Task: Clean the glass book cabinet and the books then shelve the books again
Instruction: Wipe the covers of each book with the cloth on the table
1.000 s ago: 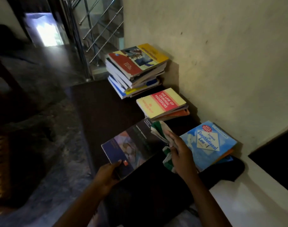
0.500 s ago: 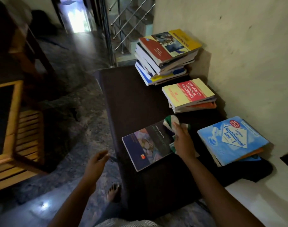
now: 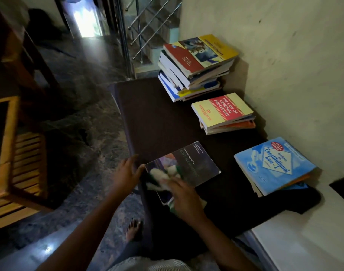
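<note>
A dark-covered book (image 3: 196, 163) lies flat on the dark mat (image 3: 157, 118). My right hand (image 3: 185, 200) holds a white-and-green cloth (image 3: 161, 177) against the near left part of the cover; hand and cloth are motion-blurred. My left hand (image 3: 128, 173) touches the book's left edge with fingers fairly straight. Along the wall sit a tall stack of books (image 3: 196, 65), a short stack topped by a yellow-and-red book (image 3: 222, 112), and a short stack topped by a blue book (image 3: 273, 165). No cabinet shows in this view.
A slatted wooden table (image 3: 12, 153) stands on the floor at left. A white ledge (image 3: 304, 241) runs along the lower right. A metal stair railing (image 3: 139, 26) rises behind the mat. My bare foot (image 3: 134, 227) is beside the mat's edge.
My left hand let go of the book, which now lies flat, then came back to its left edge. My right hand slid the cloth across the cover toward me.
</note>
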A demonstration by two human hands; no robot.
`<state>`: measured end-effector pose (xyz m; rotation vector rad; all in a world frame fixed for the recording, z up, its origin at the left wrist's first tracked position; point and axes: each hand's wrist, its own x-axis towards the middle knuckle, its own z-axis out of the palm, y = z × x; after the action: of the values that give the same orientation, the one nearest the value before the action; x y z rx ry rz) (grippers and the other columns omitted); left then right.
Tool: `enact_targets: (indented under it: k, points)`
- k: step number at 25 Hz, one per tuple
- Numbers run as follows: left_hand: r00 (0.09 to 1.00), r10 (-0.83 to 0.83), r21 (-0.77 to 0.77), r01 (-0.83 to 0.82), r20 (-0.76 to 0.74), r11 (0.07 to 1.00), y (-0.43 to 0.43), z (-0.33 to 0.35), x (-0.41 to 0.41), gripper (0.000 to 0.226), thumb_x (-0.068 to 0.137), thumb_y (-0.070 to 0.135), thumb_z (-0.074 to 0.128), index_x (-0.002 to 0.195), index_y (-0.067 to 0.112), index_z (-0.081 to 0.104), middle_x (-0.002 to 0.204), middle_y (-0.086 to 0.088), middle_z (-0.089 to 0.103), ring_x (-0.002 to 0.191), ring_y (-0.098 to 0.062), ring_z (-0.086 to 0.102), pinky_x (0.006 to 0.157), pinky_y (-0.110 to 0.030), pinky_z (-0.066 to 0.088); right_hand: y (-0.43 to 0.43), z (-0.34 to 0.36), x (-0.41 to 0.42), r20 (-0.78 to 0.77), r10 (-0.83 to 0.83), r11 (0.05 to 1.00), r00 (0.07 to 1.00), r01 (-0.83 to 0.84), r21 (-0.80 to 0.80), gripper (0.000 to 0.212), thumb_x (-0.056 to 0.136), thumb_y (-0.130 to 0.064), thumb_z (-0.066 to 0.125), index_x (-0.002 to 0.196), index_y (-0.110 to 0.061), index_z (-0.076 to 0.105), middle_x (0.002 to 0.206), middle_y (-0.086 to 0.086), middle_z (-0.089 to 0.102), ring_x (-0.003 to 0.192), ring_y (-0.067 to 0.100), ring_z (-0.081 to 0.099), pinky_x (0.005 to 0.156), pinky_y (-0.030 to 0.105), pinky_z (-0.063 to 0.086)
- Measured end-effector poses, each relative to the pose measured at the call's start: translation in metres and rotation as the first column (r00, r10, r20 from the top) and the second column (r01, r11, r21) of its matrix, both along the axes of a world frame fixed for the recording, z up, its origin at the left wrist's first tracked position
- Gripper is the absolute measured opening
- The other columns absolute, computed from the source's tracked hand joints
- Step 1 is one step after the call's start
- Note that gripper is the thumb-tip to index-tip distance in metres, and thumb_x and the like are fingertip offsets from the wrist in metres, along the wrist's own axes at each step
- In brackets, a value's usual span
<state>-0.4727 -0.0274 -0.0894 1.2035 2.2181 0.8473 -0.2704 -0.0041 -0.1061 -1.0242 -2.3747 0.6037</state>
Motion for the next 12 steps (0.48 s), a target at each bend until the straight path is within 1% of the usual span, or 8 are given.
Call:
enact_targets:
  k: [1, 2, 3, 5, 7, 9, 10, 12]
  points:
    - [0.987, -0.078, -0.006, 0.078, -0.140, 0.997, 0.015, -0.007, 0.000, 0.056, 0.093, 0.045, 0.050, 0.140, 0.016, 0.040, 0.145, -0.010, 0.039, 0.137, -0.028, 0.032, 0.112, -0.047, 0.024, 0.017, 0.009, 0.004, -0.066, -0.090, 0.995, 0.994, 0.087, -0.049, 0.059, 0.078, -0.004, 0.034, 0.129, -0.024, 0.054, 0.126, 0.006, 0.058, 0.114, 0.022, 0.053, 0.097, 0.030, 0.042]
    - [0.967, -0.130, -0.044, 0.124, -0.218, 0.991, 0.026, -0.012, 0.003, 0.060, 0.093, 0.049, 0.046, 0.144, 0.020, 0.034, 0.152, -0.005, 0.029, 0.143, -0.025, 0.018, 0.115, -0.048, 0.011, 0.038, 0.017, 0.010, -0.111, -0.207, 0.976, 0.972, 0.198, -0.087, 0.057, 0.083, 0.004, 0.038, 0.132, -0.023, 0.051, 0.129, 0.008, 0.055, 0.117, 0.023, 0.051, 0.097, 0.033, 0.044]
    - [0.952, -0.171, -0.096, 0.151, -0.252, 0.984, 0.034, -0.019, 0.008, 0.062, 0.094, 0.052, 0.041, 0.147, 0.023, 0.027, 0.156, -0.001, 0.020, 0.145, -0.022, 0.007, 0.115, -0.047, 0.001, 0.060, 0.025, 0.017, -0.124, -0.327, 0.942, 0.937, 0.312, -0.123, 0.055, 0.086, 0.007, 0.043, 0.132, -0.022, 0.050, 0.130, 0.008, 0.054, 0.116, 0.023, 0.052, 0.095, 0.035, 0.047]
    - [0.947, -0.220, -0.155, 0.187, -0.235, 0.970, 0.037, -0.033, 0.019, 0.071, 0.090, 0.065, 0.030, 0.148, 0.025, 0.022, 0.158, 0.000, 0.009, 0.146, -0.019, -0.005, 0.116, -0.045, -0.006, 0.100, 0.034, 0.027, -0.140, -0.467, 0.880, 0.873, 0.443, -0.168, 0.052, 0.087, 0.008, 0.047, 0.130, -0.021, 0.052, 0.131, 0.007, 0.052, 0.116, 0.023, 0.053, 0.092, 0.037, 0.049]
    - [0.957, -0.204, -0.113, 0.184, -0.205, 0.976, 0.032, -0.043, 0.027, 0.087, 0.077, 0.075, 0.014, 0.147, 0.026, 0.024, 0.158, 0.001, 0.006, 0.145, -0.017, -0.009, 0.115, -0.042, -0.010, 0.123, 0.029, 0.029, -0.128, -0.463, 0.880, 0.877, 0.438, -0.181, 0.052, 0.088, 0.007, 0.046, 0.130, -0.022, 0.052, 0.134, 0.005, 0.049, 0.120, 0.024, 0.050, 0.094, 0.042, 0.048]
    - [0.964, -0.188, -0.084, 0.175, -0.188, 0.981, 0.031, -0.047, 0.026, 0.094, 0.069, 0.076, 0.004, 0.147, 0.027, 0.026, 0.158, 0.003, 0.005, 0.144, -0.014, -0.011, 0.113, -0.038, -0.014, 0.128, 0.015, 0.020, -0.020, -0.455, 0.860, 0.890, 0.433, -0.271, 0.048, 0.093, -0.002, 0.043, 0.135, -0.026, 0.046, 0.134, 0.002, 0.045, 0.125, 0.026, 0.045, 0.096, 0.042, 0.044]
    - [0.965, -0.192, -0.079, 0.181, -0.179, 0.980, 0.031, -0.049, 0.024, 0.094, 0.068, 0.076, 0.004, 0.146, 0.027, 0.026, 0.158, 0.003, 0.005, 0.144, -0.014, -0.012, 0.112, -0.036, -0.015, 0.123, 0.006, 0.013, 0.089, -0.450, 0.855, 0.888, 0.458, -0.245, 0.049, 0.094, -0.006, 0.043, 0.138, -0.028, 0.041, 0.136, 0.002, 0.043, 0.129, 0.027, 0.041, 0.099, 0.040, 0.041]
    - [0.965, -0.211, -0.062, 0.204, -0.155, 0.977, 0.032, -0.049, 0.022, 0.091, 0.071, 0.076, 0.005, 0.146, 0.029, 0.028, 0.158, 0.004, 0.005, 0.144, -0.013, -0.012, 0.111, -0.034, -0.017, 0.103, -0.008, -0.001, 0.249, -0.402, 0.905, 0.881, 0.424, -0.042, 0.058, 0.090, -0.007, 0.049, 0.142, -0.028, 0.036, 0.142, 0.007, 0.040, 0.132, 0.029, 0.036, 0.103, 0.039, 0.036]
